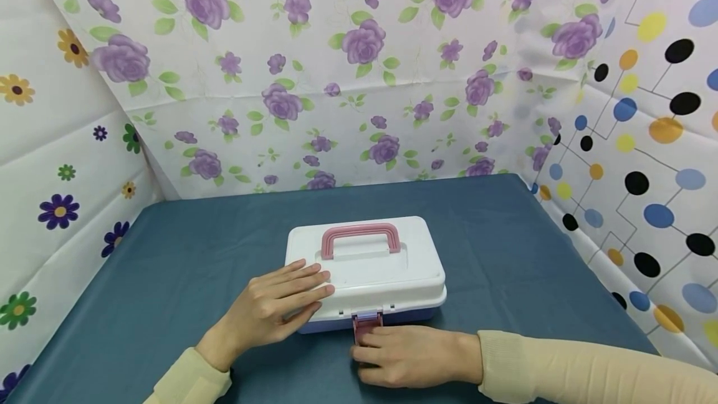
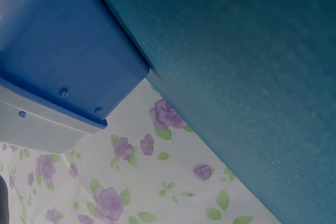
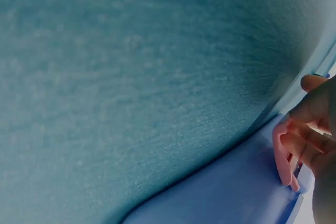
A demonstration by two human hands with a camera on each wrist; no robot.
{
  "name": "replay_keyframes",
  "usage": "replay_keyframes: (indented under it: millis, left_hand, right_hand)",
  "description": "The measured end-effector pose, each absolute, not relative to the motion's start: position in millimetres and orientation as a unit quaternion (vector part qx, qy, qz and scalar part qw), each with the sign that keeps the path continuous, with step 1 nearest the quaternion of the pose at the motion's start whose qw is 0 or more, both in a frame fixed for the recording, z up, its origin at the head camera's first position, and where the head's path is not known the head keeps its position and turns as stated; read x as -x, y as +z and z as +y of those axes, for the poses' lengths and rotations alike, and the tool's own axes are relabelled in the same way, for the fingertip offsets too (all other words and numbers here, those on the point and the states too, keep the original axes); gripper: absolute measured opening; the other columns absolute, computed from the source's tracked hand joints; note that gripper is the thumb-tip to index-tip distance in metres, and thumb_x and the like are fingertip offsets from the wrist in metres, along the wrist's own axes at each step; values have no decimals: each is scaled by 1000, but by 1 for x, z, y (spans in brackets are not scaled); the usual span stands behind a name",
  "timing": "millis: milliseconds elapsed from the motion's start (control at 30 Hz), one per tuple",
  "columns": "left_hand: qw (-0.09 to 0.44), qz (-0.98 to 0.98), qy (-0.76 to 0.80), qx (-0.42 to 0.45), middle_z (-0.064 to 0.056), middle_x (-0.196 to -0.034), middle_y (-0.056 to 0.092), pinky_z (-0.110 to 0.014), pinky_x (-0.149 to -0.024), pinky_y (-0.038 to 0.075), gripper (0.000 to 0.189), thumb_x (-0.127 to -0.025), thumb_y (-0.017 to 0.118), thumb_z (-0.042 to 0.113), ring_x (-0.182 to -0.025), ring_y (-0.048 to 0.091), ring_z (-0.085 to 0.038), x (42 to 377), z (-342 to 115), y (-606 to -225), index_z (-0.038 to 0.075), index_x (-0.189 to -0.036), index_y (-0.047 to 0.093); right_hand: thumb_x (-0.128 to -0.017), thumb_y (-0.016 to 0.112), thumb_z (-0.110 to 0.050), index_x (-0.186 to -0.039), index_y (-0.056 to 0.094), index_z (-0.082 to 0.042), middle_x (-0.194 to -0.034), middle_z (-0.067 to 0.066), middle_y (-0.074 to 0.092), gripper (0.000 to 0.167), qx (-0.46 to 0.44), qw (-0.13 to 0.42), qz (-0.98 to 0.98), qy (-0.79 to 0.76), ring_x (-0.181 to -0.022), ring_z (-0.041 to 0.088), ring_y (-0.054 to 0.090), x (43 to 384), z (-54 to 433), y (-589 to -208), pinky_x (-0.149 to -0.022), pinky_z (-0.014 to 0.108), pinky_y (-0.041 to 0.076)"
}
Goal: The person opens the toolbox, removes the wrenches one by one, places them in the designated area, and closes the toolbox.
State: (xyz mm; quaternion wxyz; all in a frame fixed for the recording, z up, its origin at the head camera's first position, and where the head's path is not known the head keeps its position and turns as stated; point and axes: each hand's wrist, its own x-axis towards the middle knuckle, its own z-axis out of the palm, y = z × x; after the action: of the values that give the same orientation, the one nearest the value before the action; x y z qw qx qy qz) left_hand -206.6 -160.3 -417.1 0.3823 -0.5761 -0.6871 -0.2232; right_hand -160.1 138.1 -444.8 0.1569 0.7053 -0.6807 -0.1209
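A storage box with a white lid (image 1: 370,273) and a blue base (image 1: 412,315) stands closed on the table, its pink carrying handle (image 1: 361,229) on top. My left hand (image 1: 280,301) rests on the lid's left front corner, fingers straight. At the front middle, my right hand (image 1: 412,356) holds the pink latch (image 1: 367,324), which tilts outward from the box. The right wrist view shows the fingers (image 3: 304,142) curled against the latch (image 3: 282,156). From the left wrist, the blue base (image 2: 68,45) is visible from its side, and little of the left hand shows.
A dark teal cloth (image 1: 185,267) covers the table under the box. Behind it hangs a white curtain with purple roses (image 1: 364,42). Flowered fabric (image 1: 33,142) closes off the left side, and dotted fabric (image 1: 645,142) the right.
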Motion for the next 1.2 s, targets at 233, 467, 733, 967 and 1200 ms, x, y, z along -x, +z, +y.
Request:
replay_keyframes:
  millis: [233, 467, 733, 967, 1200]
  left_hand:
    - [379, -691, -223, 574, -13, -126, 73, -39, -110, 50, 31, -105, 64, 24, -114, 72, -29, 205, -161, -418, 6, -128, 75]
    - [379, -691, -223, 574, -12, -126, 73, -39, -110, 49, 31, -105, 65, 24, -115, 72, -29, 205, -162, -418, 6, -128, 75]
    - [377, -695, -225, 570, -12, -126, 74, -39, -110, 50, 31, -106, 64, 24, -113, 72, -29, 204, -164, -417, 6, -128, 75]
    - [369, -695, -233, 572, -12, -127, 73, -39, -110, 49, 31, -105, 65, 24, -114, 72, -30, 204, -164, -418, 5, -128, 75]
    - [360, -699, -228, 574, -12, -129, 72, -39, -111, 49, 32, -106, 64, 24, -116, 71, -30, 205, -162, -416, 6, -131, 73]
  right_hand:
    - [-109, 56, -28, -128, 67, -23, -139, 2, 62, 22, -694, 151, -686, -158, -125, 14, 57, 160, 138, -446, -111, 28, 46]
    - [-109, 57, -29, -130, 66, -21, -142, 3, 61, 24, -683, 146, -699, -157, -133, 15, 55, 162, 139, -447, -115, 31, 43]
    - [-109, 57, -26, -130, 66, -20, -142, 2, 60, 24, -681, 168, -699, -137, -134, 15, 52, 162, 141, -440, -115, 31, 43]
    - [-113, 47, -20, -125, 70, -18, -137, 2, 62, 25, -693, 217, -682, -89, -130, 16, 55, 157, 142, -417, -116, 30, 42]
    - [-113, 44, -12, -128, 70, -8, -134, 10, 66, 30, -672, 297, -679, -9, -127, 22, 61, 169, 154, -390, -114, 37, 46]
